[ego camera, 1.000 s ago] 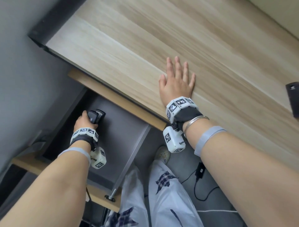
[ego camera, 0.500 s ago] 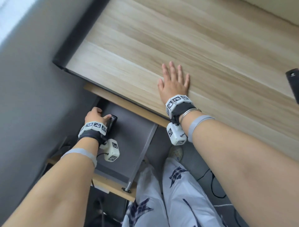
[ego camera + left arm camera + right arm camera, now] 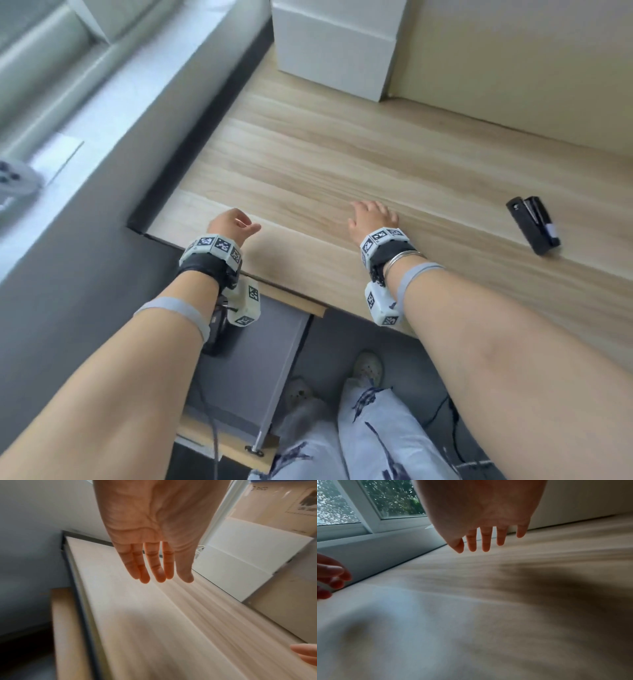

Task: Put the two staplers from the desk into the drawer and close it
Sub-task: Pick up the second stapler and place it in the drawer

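A black stapler lies on the wooden desk at the right, well to the right of my right hand. That hand hovers low over the desk with straight, spread fingers and holds nothing. My left hand is above the desk's front left corner, its fingers relaxed and empty. Below it the grey drawer stands pulled out. A second black stapler lies in the drawer at its left side, mostly hidden behind my left forearm and wrist camera.
A white box stands at the back of the desk against the wall. A window sill runs along the left. My legs and shoes are under the desk beside the open drawer, with a cable on the floor.
My left hand has let go of the stapler in the drawer and risen to the desk's front edge. The right hand lifted slightly off the desk. The head view tilted up.
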Tool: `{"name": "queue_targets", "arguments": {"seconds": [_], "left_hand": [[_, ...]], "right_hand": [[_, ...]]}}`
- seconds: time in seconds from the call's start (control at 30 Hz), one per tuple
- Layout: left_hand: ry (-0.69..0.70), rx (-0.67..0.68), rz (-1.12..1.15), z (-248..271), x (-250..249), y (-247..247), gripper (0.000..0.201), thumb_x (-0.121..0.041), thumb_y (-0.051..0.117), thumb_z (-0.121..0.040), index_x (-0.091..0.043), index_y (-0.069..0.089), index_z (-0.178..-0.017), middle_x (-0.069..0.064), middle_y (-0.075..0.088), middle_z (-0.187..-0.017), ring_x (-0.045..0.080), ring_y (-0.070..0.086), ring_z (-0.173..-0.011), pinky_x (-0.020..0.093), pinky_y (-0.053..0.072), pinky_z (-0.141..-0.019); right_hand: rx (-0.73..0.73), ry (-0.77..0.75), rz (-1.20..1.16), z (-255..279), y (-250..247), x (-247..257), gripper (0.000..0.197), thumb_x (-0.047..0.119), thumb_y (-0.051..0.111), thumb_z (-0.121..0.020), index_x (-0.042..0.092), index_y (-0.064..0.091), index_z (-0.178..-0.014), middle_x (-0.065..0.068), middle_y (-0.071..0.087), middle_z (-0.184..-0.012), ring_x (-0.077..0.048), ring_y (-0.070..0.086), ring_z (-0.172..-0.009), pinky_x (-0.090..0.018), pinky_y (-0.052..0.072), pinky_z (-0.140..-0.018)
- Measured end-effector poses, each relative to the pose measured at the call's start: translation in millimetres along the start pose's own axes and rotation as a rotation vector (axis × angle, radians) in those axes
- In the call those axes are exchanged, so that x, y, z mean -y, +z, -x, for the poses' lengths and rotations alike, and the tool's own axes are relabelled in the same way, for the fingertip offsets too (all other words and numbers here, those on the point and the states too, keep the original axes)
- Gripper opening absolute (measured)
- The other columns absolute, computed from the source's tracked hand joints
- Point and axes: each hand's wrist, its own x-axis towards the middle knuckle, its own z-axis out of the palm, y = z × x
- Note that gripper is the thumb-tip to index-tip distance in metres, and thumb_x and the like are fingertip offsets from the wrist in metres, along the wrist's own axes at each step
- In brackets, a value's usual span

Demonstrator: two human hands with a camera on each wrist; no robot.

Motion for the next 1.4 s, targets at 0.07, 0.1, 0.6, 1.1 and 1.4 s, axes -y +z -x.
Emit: {"name": "queue_targets", "arguments": {"seconds": [0.07, 0.1, 0.6, 1.1, 1.4], "left_hand": [[0.042, 0.024, -0.025, -5, -27, 15, 0.028, -0.030, 0.063, -0.084, -0.008, 0.063, -0.102, 0.012, 0.068, -0.116, 0.027, 0.061, -0.094, 0.026, 0.039, -0.074], [0.061, 0.041, -0.034, -7, -41, 24, 0.026, -0.030, 0.063, -0.085, -0.009, 0.063, -0.101, 0.012, 0.068, -0.117, 0.024, 0.058, -0.088, 0.026, 0.039, -0.074], [0.211, 0.206, -0.106, -26, -197, 147, 0.032, -0.023, 0.060, -0.087, -0.003, 0.061, -0.112, 0.016, 0.066, -0.118, 0.019, 0.052, -0.082, 0.026, 0.042, -0.068], [0.167, 0.177, -0.149, -37, -192, 163, 0.027, -0.020, 0.061, -0.085, -0.006, 0.064, -0.107, 0.017, 0.069, -0.112, 0.020, 0.054, -0.080, 0.025, 0.040, -0.072], [0.192, 0.159, -0.119, -19, -153, 123, 0.026, -0.018, 0.058, -0.088, -0.003, 0.062, -0.109, 0.019, 0.068, -0.113, 0.026, 0.059, -0.083, 0.023, 0.042, -0.059]], "right_hand": [[-0.021, 0.055, 0.014, -5, -16, -29, 0.043, 0.025, 0.042, -0.095, 0.022, 0.045, -0.137, -0.003, 0.045, -0.145, -0.023, 0.033, -0.138, -0.043, 0.024, -0.113], [-0.025, 0.086, 0.019, -7, -24, -46, 0.042, 0.024, 0.042, -0.094, 0.022, 0.046, -0.136, -0.003, 0.046, -0.144, -0.024, 0.034, -0.137, -0.042, 0.024, -0.112], [-0.104, 0.592, 0.013, -32, -70, -256, 0.052, 0.003, 0.053, -0.084, 0.020, 0.045, -0.133, -0.007, 0.033, -0.148, -0.030, 0.022, -0.141, -0.049, 0.020, -0.113], [0.178, 0.681, -0.146, -43, -78, -265, 0.067, 0.023, 0.071, -0.082, 0.003, 0.036, -0.135, -0.014, 0.032, -0.140, -0.036, 0.045, -0.126, -0.040, 0.042, -0.101], [0.140, 0.418, -0.233, -10, -65, -174, 0.068, 0.025, 0.068, -0.077, 0.007, 0.029, -0.130, -0.009, 0.055, -0.098, -0.029, 0.056, -0.083, -0.030, 0.043, -0.068]]}}
